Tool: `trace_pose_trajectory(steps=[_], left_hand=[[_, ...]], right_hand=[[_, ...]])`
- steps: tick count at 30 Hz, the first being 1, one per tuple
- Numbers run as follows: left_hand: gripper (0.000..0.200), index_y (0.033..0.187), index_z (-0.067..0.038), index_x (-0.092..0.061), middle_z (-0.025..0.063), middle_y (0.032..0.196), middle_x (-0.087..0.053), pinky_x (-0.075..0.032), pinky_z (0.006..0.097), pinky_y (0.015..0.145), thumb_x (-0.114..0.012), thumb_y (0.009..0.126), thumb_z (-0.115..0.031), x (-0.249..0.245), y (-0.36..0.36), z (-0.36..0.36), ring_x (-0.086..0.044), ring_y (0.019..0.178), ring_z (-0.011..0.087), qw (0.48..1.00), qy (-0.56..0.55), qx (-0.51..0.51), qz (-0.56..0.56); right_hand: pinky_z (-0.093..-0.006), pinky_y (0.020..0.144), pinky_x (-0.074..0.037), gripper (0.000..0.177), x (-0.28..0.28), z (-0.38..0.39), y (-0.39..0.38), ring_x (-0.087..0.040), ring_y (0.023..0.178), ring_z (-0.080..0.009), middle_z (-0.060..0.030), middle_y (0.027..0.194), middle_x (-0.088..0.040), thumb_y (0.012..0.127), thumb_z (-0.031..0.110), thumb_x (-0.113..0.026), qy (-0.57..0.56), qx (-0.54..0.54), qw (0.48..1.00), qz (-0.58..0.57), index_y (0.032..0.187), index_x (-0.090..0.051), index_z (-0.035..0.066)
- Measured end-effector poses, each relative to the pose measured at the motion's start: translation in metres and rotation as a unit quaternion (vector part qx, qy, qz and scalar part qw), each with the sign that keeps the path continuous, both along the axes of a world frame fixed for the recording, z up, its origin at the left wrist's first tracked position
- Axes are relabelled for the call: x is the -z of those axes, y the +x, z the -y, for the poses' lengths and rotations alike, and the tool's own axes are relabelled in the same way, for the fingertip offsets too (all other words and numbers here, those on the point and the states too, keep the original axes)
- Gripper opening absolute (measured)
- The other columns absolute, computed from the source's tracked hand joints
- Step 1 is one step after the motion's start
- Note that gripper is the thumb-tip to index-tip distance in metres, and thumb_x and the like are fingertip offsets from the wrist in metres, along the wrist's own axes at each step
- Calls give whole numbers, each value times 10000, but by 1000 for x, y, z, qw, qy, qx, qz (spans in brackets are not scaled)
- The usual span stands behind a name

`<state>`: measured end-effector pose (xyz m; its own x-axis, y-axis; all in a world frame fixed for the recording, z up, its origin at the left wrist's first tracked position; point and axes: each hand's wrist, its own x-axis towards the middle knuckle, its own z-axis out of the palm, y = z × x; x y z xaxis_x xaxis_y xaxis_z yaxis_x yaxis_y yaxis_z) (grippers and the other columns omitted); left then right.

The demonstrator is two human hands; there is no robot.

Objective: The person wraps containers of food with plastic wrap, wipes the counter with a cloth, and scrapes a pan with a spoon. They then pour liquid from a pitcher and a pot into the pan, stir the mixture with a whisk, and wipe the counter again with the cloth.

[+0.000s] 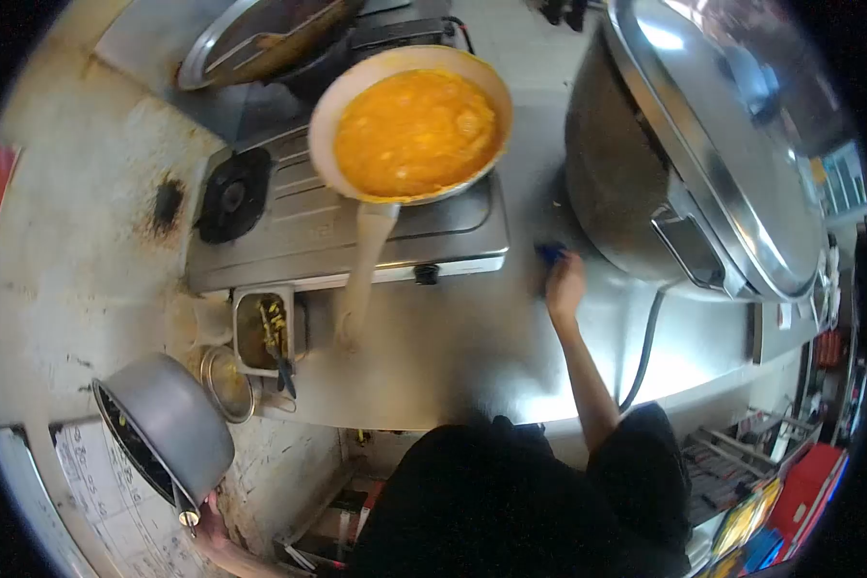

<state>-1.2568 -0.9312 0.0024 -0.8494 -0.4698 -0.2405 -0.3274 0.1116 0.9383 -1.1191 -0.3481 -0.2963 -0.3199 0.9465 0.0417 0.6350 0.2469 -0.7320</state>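
At the lower left, my left hand (pixel 212 525) is closed at the handle of a deep grey metal pot (pixel 178 424), which is tilted with its dark inside facing left. The fingers are partly hidden by the pot. My right hand (pixel 565 286) is closed on a small dark blue thing (pixel 550 252), low over the steel counter; its kind is too small and blurred to tell. Ahead, a pale frying pan (pixel 328 144) filled with orange, egg-like liquid (pixel 414 130) sits on the gas stove (pixel 453 236), its long handle pointing toward me.
A large lidded steel pot (pixel 612 164) stands at the right, with a hose (pixel 643 347) near it. Left of the pan handle are a square metal container (pixel 246 332) with a utensil and a round container (pixel 227 385). A wok (pixel 279 67) is at the back left.
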Motion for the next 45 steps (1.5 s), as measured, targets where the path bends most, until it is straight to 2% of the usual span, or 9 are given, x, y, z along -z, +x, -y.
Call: trace_pose_trajectory(steps=[1, 9, 11, 12, 19, 25, 28, 34, 45], left_hand=[[426, 1253, 7, -291, 145, 1302, -298, -260, 433, 976, -369, 872, -167, -2, 1, -12, -274, 1190, 272, 927, 321, -162, -108], [387, 1074, 51, -422, 172, 1071, -469, -502, 423, 713, -562, 762, -131, 28, 41, 68, -468, 949, 311, 945, 269, -139, -125], [343, 1036, 24, -460, 169, 1005, -501, -521, 417, 660, -537, 775, -185, 44, 55, 80, -509, 876, 300, 945, -283, -15, -162], [343, 1026, -3, -478, 146, 967, -527, -529, 407, 612, -502, 789, -250, 25, 54, 76, -530, 860, 255, 988, -21, -116, -100], [555, 1091, 11, -428, 102, 1027, -504, -504, 313, 721, -715, 626, -83, 20, 73, 96, -513, 880, 223, 977, 159, -81, -113], [573, 1067, -2, -451, 87, 1013, -507, -477, 300, 711, -752, 585, -75, 20, 71, 101, -491, 907, 186, 989, 117, -77, -56], [359, 1038, -15, -498, 140, 945, -566, -547, 395, 530, -369, 800, -251, 31, 73, 90, -594, 763, 243, 991, 5, -117, -65], [409, 1053, 15, -464, 99, 1000, -526, -499, 318, 685, -637, 705, -111, 9, 86, 95, -507, 880, 179, 970, 231, -60, -41], [295, 1045, 39, -447, 141, 941, -538, -521, 379, 672, -494, 793, -106, 41, 61, 103, -543, 791, 274, 989, 138, -6, -55]], right_hand=[[-365, 868, -335, 261, -30, 16, 1, -422, 1003, -352, -188, 1120, -446, 801, 109, -449, 27, 24, 997, -69, 1035, -470, -6], [-498, 909, -250, 580, -94, 115, -146, -373, 1078, -355, -224, 1195, -368, 748, 398, -528, 318, -263, 910, 24, 1111, -416, -41], [-491, 923, -226, 573, -84, 166, -187, -288, 1155, -369, -211, 1203, -368, 743, 390, -533, 278, -353, 893, 14, 1153, -409, 9], [-492, 935, -215, 548, -90, 187, -215, -271, 1171, -369, -209, 1227, -347, 758, 400, -509, 274, -383, 882, 6, 1158, -418, 36], [-501, 992, -78, 477, -86, 203, -395, -144, 1239, -360, -205, 1335, -187, 811, 425, -419, 255, -438, 862, -3, 1219, -391, 179], [-509, 984, -107, 474, -69, 218, -351, -155, 1234, -376, -209, 1336, -179, 816, 402, -406, 273, -275, 922, 17, 1234, -368, 183], [-522, 969, -136, 460, -67, 219, -335, -182, 1223, -384, -209, 1325, -211, 816, 394, -403, 287, -284, 913, 48, 1218, -396, 171], [-503, 977, -129, 441, -70, 178, -412, -212, 1214, -371, -205, 1305, -264, 824, 388, -371, 306, -149, 938, 73, 1193, -430, 155], [-419, 857, -340, 436, -89, 89, -109, -406, 1057, -339, -173, 1205, -390, 715, 145, -558, 355, -181, 912, 101, 1127, -444, 56]])
